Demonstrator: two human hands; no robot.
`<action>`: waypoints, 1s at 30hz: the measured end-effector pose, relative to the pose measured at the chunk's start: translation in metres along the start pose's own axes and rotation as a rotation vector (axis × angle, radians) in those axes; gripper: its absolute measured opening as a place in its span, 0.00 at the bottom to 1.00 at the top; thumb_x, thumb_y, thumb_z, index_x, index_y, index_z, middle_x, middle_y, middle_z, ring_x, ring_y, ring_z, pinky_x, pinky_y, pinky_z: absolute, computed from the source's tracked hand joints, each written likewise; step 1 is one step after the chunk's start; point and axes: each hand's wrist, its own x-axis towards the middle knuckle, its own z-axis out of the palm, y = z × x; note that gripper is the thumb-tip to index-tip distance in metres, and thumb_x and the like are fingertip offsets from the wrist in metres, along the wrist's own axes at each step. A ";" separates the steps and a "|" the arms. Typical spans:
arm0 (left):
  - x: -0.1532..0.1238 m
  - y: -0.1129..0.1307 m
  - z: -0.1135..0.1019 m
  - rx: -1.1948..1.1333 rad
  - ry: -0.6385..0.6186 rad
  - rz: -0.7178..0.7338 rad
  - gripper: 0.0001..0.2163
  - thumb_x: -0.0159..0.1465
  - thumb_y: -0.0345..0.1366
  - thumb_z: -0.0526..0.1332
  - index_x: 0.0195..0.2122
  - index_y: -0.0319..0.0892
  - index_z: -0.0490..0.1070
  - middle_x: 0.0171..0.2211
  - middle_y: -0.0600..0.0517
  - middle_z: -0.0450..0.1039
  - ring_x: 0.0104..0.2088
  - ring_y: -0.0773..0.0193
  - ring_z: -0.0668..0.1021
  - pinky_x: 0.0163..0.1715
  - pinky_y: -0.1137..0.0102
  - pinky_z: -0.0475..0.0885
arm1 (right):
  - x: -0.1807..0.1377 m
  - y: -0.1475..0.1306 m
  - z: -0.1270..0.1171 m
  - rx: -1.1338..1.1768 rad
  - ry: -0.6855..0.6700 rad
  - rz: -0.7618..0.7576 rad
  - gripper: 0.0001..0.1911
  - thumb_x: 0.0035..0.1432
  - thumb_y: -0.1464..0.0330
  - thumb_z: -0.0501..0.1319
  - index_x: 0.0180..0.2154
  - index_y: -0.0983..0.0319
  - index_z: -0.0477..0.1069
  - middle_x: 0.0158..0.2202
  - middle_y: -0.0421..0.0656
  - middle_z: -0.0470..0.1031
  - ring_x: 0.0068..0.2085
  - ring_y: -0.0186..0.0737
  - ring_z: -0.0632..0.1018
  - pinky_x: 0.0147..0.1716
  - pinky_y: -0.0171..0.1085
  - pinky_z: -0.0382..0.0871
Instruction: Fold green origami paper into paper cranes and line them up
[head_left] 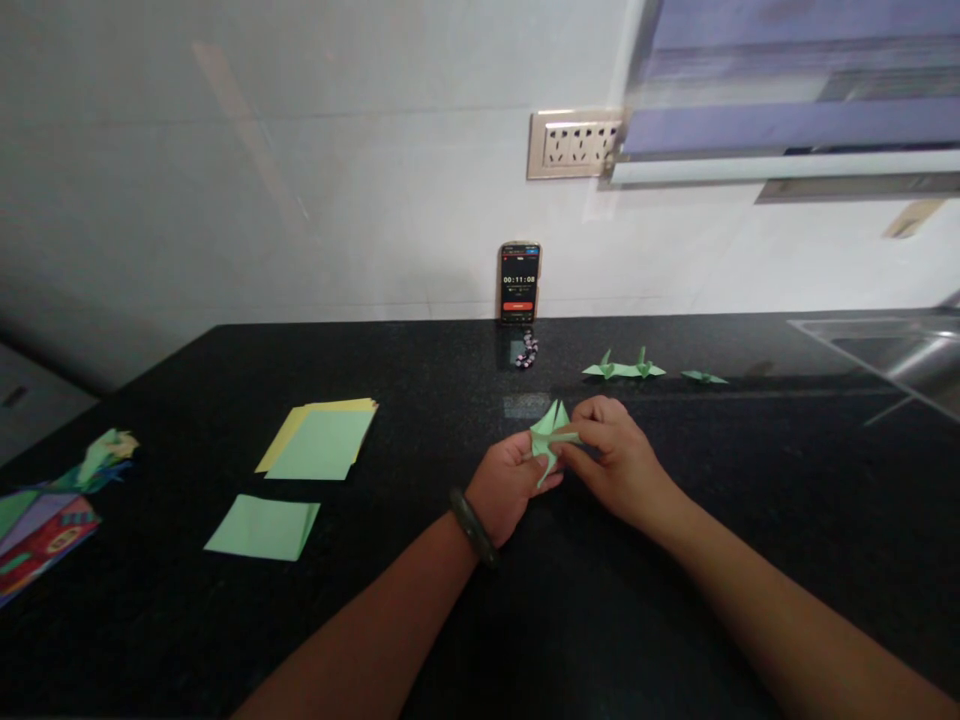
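Between my two hands is a partly folded piece of green origami paper [551, 420], with two narrow points standing up and one point hanging down. My left hand [511, 480], a dark bangle at its wrist, pinches the lower part between thumb and fingers. With thumb and forefinger, my right hand [619, 455] grips a flap at the paper's right side. Farther back, to the right, stand green paper cranes [624, 370] in a row, and beside them lies a flatter green folded piece [705, 377].
A stack of green and yellow paper squares [322, 440] and a creased green sheet [262, 527] lie left. A phone [519, 283] showing a timer leans against the wall, a beaded strap [527, 350] before it. Colourful packaging [49, 540] is far left; a sink [900, 350] is right.
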 end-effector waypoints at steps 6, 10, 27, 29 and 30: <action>0.002 -0.001 0.000 0.063 0.055 0.063 0.12 0.54 0.30 0.60 0.40 0.39 0.71 0.37 0.50 0.74 0.37 0.64 0.75 0.41 0.66 0.68 | -0.001 -0.010 -0.001 -0.297 0.060 -0.055 0.07 0.53 0.68 0.58 0.28 0.59 0.74 0.29 0.45 0.63 0.33 0.42 0.63 0.31 0.39 0.59; 0.004 0.001 0.000 0.065 0.073 0.115 0.14 0.52 0.30 0.63 0.41 0.38 0.72 0.35 0.50 0.74 0.36 0.64 0.74 0.39 0.69 0.67 | -0.002 -0.017 0.002 -0.362 -0.020 -0.060 0.08 0.54 0.70 0.57 0.28 0.59 0.74 0.27 0.44 0.64 0.30 0.40 0.64 0.27 0.36 0.59; 0.002 0.017 -0.001 -0.387 0.077 0.037 0.13 0.61 0.35 0.48 0.35 0.35 0.70 0.33 0.46 0.72 0.34 0.65 0.74 0.38 0.69 0.67 | -0.003 -0.025 0.005 -0.160 -0.041 -0.252 0.15 0.57 0.74 0.53 0.45 0.59 0.71 0.44 0.45 0.74 0.44 0.44 0.70 0.44 0.43 0.67; 0.003 0.017 -0.001 -0.396 0.067 0.038 0.13 0.63 0.37 0.48 0.35 0.35 0.70 0.34 0.47 0.72 0.34 0.66 0.74 0.39 0.70 0.67 | -0.003 -0.026 0.005 -0.174 -0.051 -0.276 0.15 0.58 0.73 0.52 0.46 0.59 0.70 0.44 0.45 0.74 0.44 0.44 0.70 0.45 0.44 0.67; 0.003 0.016 -0.001 -0.395 0.050 0.050 0.13 0.63 0.37 0.49 0.36 0.35 0.70 0.34 0.47 0.72 0.34 0.66 0.74 0.39 0.70 0.67 | -0.002 -0.027 0.005 -0.184 -0.058 -0.279 0.15 0.58 0.72 0.52 0.46 0.59 0.70 0.44 0.45 0.74 0.44 0.45 0.69 0.45 0.44 0.67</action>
